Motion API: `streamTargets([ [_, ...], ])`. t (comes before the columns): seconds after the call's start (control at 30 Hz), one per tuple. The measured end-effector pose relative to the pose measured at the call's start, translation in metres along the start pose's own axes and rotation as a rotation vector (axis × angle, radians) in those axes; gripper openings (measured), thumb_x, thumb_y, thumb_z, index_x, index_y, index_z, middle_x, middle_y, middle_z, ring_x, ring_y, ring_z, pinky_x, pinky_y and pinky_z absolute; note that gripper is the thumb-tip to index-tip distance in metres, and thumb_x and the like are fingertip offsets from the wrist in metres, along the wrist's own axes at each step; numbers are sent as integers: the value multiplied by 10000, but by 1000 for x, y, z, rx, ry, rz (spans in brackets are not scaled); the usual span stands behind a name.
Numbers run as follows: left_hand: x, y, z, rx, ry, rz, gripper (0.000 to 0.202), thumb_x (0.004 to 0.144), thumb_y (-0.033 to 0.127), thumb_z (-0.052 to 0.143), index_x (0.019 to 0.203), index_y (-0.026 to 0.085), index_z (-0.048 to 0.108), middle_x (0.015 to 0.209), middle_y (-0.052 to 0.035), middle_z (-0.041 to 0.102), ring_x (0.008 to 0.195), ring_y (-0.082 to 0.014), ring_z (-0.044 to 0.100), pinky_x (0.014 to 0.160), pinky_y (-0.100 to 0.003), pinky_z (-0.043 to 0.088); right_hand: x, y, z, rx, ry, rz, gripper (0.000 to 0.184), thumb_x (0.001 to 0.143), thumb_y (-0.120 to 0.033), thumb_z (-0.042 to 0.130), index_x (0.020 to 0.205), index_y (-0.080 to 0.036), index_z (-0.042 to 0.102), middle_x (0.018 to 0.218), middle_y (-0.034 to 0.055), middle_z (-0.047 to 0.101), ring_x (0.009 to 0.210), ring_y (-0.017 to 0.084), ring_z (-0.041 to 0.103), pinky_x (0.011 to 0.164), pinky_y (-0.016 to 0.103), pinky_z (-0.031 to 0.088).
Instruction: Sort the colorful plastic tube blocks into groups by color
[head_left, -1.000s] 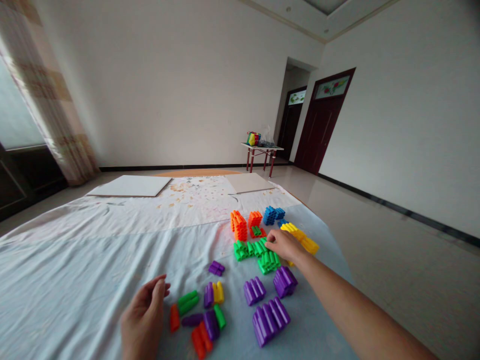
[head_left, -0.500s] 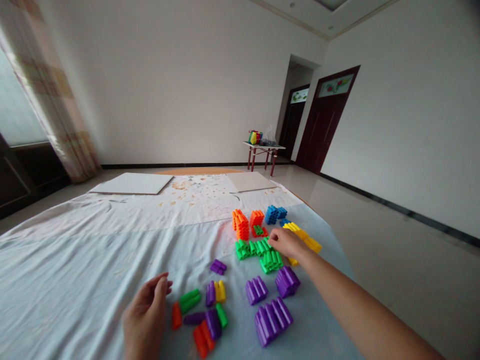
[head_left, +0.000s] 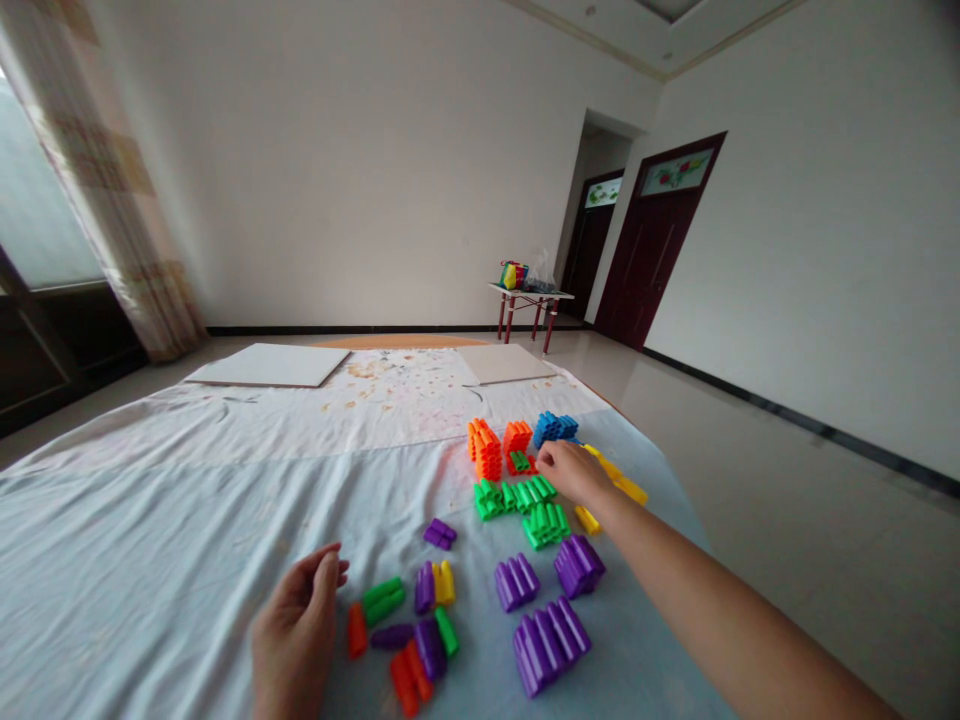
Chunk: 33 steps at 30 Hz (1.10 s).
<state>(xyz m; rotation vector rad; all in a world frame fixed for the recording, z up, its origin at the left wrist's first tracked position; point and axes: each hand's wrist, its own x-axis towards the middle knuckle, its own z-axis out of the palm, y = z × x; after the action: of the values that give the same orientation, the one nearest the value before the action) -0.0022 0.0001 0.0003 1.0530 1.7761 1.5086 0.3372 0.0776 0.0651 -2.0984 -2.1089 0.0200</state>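
Note:
My right hand (head_left: 574, 472) reaches across the blocks on the right with its fingertips pinched together; whatever they hold, if anything, is hidden. Close to those fingertips are an orange block stack (head_left: 517, 437), a small green piece (head_left: 519, 461) and a row of green tube-shaped plastic blocks (head_left: 532, 493). Blue blocks (head_left: 553, 429) stand just beyond this hand, and yellow blocks (head_left: 628, 487) lie partly behind it. My left hand (head_left: 296, 625) hovers at the lower left, fingers loosely curled and thumb apart, with nothing visible in it. Beside it lie an orange-red piece (head_left: 356, 630) and a green pair (head_left: 383, 600).
Purple block groups (head_left: 551, 645) sit at the front right. Loose purple, yellow, green and red pieces (head_left: 430, 648) lie in the middle front. Two flat boards (head_left: 270, 365) rest at the far end of the cloth-covered table (head_left: 187, 540). A small side table (head_left: 531, 293) stands beyond.
My right hand has shifted slightly farther away, from the green row toward the orange and blue blocks, uncovering more of a yellow piece. My left hand has stayed nearly still.

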Motion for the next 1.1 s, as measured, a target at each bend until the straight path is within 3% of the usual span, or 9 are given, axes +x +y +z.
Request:
streamTargets([
  [0.37, 0, -6, 0, -15, -5, -23, 478, 631, 560, 565, 901, 175, 647, 754, -46, 684, 767, -221, 635, 725, -313, 480, 34, -40, 9, -137, -57, 48, 233, 823, -277, 529, 958, -150, 670, 1007, 155, 688, 937, 265, 640, 743, 322, 459],
  [0.53, -3, 0, 0, 2, 3, -5, 464, 637, 551, 569, 885, 169, 657, 744, -49, 688, 743, -225, 638, 712, -321, 489, 36, -36, 2, -152, -87, 83, 236, 835, -276, 517, 972, -174, 679, 1020, 151, 688, 962, 262, 637, 766, 332, 470],
  [0.77, -3, 2, 1, -15, 9, -11, 473, 624, 561, 573, 872, 167, 658, 726, -51, 687, 739, -224, 641, 681, -311, 495, 43, -27, 2, -160, -135, 120, 283, 785, -401, 596, 933, -183, 702, 1004, 160, 692, 959, 282, 639, 751, 329, 477],
  [0.97, -1, -3, 1, -20, -6, -28, 476, 633, 559, 566, 899, 172, 648, 741, -44, 681, 757, -221, 634, 724, -315, 482, 47, -34, 11, -161, -160, 129, 249, 749, -351, 631, 949, -220, 699, 1000, 125, 699, 959, 266, 641, 739, 302, 470],
  [1.1, -2, -2, 0, -13, -13, -38, 489, 626, 570, 563, 900, 172, 641, 746, -46, 680, 768, -220, 630, 731, -311, 475, 44, -40, 6, -164, -159, 116, 239, 746, -319, 617, 946, -214, 692, 1008, 107, 699, 947, 259, 644, 718, 296, 468],
])
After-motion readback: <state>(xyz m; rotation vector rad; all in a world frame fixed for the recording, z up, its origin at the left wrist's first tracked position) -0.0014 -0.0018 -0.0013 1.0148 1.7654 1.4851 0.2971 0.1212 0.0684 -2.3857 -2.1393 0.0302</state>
